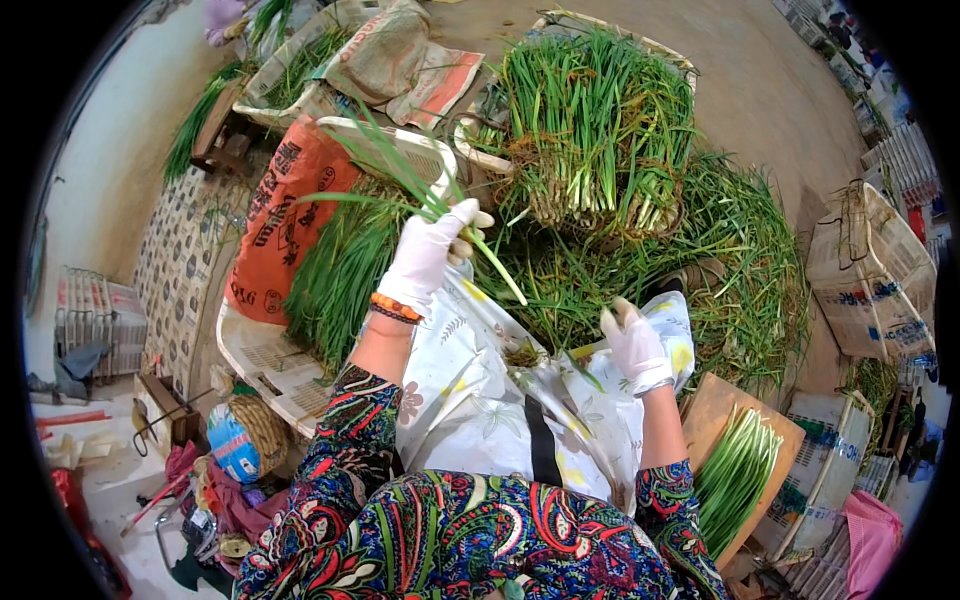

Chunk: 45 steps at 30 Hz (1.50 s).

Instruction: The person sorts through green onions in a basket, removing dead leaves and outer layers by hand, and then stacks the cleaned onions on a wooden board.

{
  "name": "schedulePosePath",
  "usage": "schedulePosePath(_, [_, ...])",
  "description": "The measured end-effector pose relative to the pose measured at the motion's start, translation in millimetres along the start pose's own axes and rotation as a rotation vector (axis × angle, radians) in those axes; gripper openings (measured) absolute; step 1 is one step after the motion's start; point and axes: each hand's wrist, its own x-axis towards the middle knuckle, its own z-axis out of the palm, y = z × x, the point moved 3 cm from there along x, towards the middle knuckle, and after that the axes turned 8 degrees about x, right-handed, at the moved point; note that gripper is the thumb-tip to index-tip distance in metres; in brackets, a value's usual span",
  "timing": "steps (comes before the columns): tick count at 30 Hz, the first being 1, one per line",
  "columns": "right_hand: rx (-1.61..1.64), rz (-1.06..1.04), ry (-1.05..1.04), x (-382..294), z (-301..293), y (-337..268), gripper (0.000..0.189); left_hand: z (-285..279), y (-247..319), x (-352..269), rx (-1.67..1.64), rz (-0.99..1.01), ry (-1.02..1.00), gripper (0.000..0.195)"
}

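Observation:
Gloved in white, my left hand (431, 247) grips a few stalks of Chinese chives (491, 259), their pale ends pointing down to the right and the leaves fanning up to the left. My right hand (634, 341), also gloved, is raised over the patterned apron (465, 405) on my lap, fingers apart, with nothing seen in it. A thick stack of untrimmed chives (600, 127) with brown roots stands in front of me. Loose leaves (742, 300) lie heaped below and around it. A neat bundle of chives (739, 480) rests on a wooden board (701, 427) at my right.
At my left, a white plastic crate (281, 371) holds more chives (337, 277) and an orange printed sack (292, 217). Further crates (874, 270) stand at the right. A woven basket (259, 435) sits at the lower left. Another person's gloved hand (236, 30) shows at the top left.

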Motion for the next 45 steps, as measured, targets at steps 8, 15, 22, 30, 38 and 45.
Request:
schedulePosePath(8, [1.136, 0.272, -0.432, 18.9, -10.9, -112.9, 0.040, 47.8, -11.9, -4.1, -0.033, 0.129, -0.319, 0.030])
schedulePosePath(15, [0.824, 0.306, -0.037, 24.9, -23.9, -101.7, 0.032, 28.0, -57.9, -27.7, 1.245, -0.131, -0.514, 0.070])
schedulePosePath(22, [-0.144, -0.240, -0.099, 9.2, 42.4, -127.0, 0.019, 66.0, -41.1, -13.9, -0.150, -0.254, -0.606, 0.039])
schedulePosePath(30, [-0.439, 0.055, 0.195, 145.0, -32.2, -51.1, 0.032, 9.1, -19.4, -18.7, -0.692, -0.299, -0.481, 0.039])
schedulePosePath(38, [-0.398, 0.196, -0.026, 206.9, -47.9, -25.6, 0.041, 2.6, -47.6, -29.1, -0.837, -0.392, -0.562, 0.039])
schedulePosePath(45, [1.115, 0.017, 0.145, 128.6, -135.6, -123.1, 0.047, 6.2, -55.0, -34.9, -0.841, -0.380, -0.521, 0.039])
